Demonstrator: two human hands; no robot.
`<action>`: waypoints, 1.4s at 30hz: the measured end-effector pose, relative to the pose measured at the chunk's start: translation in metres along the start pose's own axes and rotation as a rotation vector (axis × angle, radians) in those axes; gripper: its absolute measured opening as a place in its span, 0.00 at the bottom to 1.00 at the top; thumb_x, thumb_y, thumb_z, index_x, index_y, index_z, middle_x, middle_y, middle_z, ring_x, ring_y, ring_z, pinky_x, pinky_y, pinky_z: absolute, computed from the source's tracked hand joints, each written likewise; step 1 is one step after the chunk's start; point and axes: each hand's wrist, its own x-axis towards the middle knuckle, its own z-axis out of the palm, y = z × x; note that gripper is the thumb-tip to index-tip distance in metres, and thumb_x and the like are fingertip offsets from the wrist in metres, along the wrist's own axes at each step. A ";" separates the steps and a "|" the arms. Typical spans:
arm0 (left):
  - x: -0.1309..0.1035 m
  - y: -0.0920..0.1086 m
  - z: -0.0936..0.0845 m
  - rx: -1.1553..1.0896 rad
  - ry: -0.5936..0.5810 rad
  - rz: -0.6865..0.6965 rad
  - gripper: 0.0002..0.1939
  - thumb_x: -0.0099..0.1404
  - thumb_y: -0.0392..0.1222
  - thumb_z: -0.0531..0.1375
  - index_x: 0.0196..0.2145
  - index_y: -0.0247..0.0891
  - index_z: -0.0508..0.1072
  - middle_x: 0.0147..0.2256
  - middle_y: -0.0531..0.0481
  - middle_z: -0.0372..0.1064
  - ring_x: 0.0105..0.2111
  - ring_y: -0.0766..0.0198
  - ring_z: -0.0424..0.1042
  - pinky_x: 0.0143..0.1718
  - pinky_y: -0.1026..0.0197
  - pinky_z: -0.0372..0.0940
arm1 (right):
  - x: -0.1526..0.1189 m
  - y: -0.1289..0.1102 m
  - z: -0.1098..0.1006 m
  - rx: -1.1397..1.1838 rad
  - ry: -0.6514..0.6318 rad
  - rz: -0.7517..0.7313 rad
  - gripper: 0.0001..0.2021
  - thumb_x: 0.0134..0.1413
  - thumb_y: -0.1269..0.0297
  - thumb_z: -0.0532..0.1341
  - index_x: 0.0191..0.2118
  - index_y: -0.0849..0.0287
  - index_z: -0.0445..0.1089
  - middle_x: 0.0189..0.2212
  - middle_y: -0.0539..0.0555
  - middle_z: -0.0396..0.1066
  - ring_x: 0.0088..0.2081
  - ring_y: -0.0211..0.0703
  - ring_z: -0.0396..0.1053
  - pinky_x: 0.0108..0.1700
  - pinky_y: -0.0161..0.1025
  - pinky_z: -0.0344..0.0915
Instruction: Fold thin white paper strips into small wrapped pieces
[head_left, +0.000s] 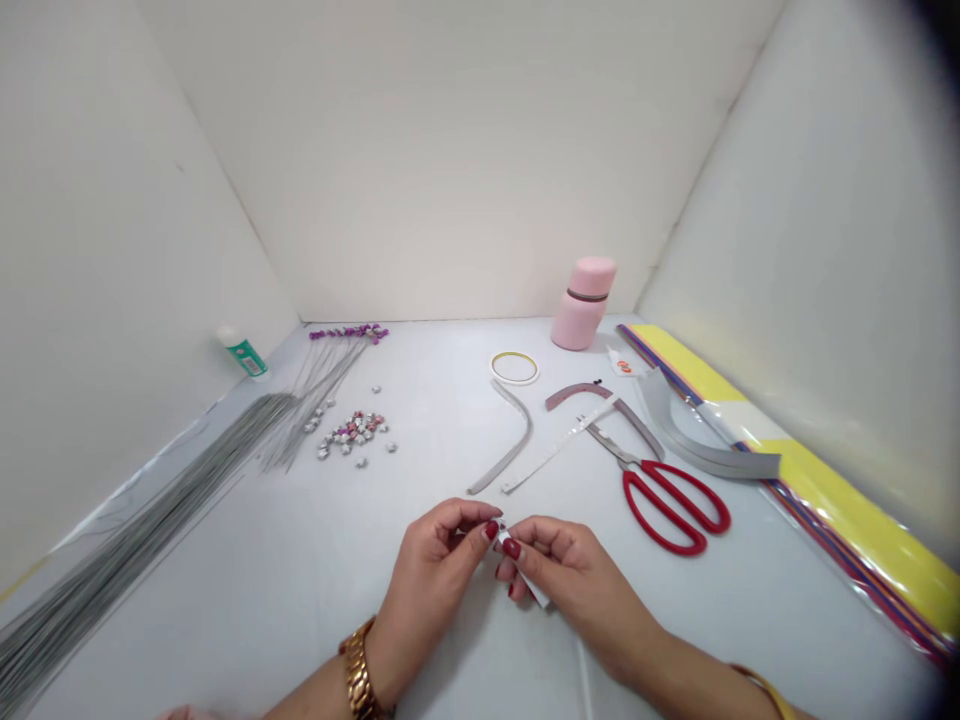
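Near the front of the table, both my hands pinch a narrow white paper strip (537, 592). My left hand (444, 560) closes thumb and finger on its upper end, where a small folded part lies mostly hidden by the fingertips. My right hand (566, 575) grips just beside that spot, and the strip's tail slants down below its fingers. Just beyond the hands lie a curved grey paper strip (525, 430) and a straight whitish strip (555, 446). Red-handled scissors (637, 465) rest to the right, their blades partly over the strips.
Small folded paper stars (358, 432) are heaped at left, near purple-tipped wires (349, 335) and a long bundle of grey wires (150, 500). A glue stick (244, 354) leans there. Behind stand a tape roll (514, 368) and pink flask (584, 305); coloured sheets (832, 500) line the right.
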 end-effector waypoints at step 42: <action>-0.005 -0.003 0.004 0.129 0.056 0.039 0.06 0.60 0.37 0.54 0.33 0.35 0.71 0.26 0.49 0.72 0.30 0.63 0.71 0.33 0.62 0.65 | 0.002 0.002 0.000 -0.028 0.050 -0.011 0.11 0.49 0.60 0.59 0.26 0.63 0.69 0.21 0.50 0.68 0.22 0.34 0.63 0.25 0.31 0.58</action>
